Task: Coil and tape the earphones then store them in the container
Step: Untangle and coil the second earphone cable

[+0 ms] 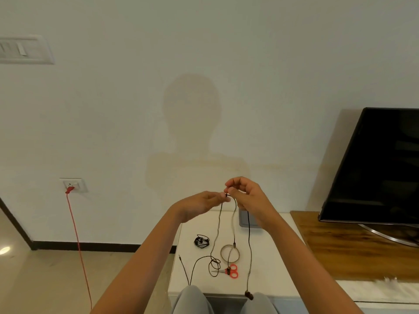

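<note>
Earphones (249, 234) are pinched by left hand (199, 206) and right hand (247, 198), fingertips held together above the table (272, 257); the cord is hung straight down, its ends trailing near.

L hand (199, 206) & R hand (247, 198) up above white table (272, 257), both pinching brown earphone cable (249, 245) at fingertips; strands hang to table, earbud (249, 295) dangles past its near edge. On table: coiled black earphones (201, 242), tape ring (230, 253), red scissors (231, 271); grey container (246, 219) at far edge
</note>
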`<state>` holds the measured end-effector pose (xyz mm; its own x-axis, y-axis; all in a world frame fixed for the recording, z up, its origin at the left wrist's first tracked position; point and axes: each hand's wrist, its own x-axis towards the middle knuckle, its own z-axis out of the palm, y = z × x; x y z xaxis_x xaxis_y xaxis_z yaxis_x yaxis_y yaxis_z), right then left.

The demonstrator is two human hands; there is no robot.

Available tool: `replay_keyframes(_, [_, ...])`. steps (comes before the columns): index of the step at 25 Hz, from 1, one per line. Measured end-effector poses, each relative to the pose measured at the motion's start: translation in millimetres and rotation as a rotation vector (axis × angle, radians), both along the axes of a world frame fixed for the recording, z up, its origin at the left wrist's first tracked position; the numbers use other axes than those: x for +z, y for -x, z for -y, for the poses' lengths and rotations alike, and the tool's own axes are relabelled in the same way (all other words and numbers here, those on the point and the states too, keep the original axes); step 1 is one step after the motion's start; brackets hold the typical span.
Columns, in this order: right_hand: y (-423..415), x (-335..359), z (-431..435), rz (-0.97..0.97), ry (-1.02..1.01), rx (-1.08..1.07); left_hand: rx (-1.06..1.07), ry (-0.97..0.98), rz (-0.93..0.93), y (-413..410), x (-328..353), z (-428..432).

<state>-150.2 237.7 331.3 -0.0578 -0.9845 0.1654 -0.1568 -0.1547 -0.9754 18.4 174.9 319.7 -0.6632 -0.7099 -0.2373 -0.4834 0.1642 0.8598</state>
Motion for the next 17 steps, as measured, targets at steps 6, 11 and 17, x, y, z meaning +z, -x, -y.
replay_keyframes(6, [28, 16, 9, -0.074, 0.073, -0.182, 0.253, -0.014, -0.446, -2, -12, 1])
replay_keyframes(11, [35, 7, 10, -0.177, 0.074, -0.144, 0.266, 0.148, -0.258, -7, -7, 1])
replay_keyframes(17, [21, -8, 15, -0.499, -0.053, 0.105, 0.211, 0.24, -0.326, 4, 12, -2])
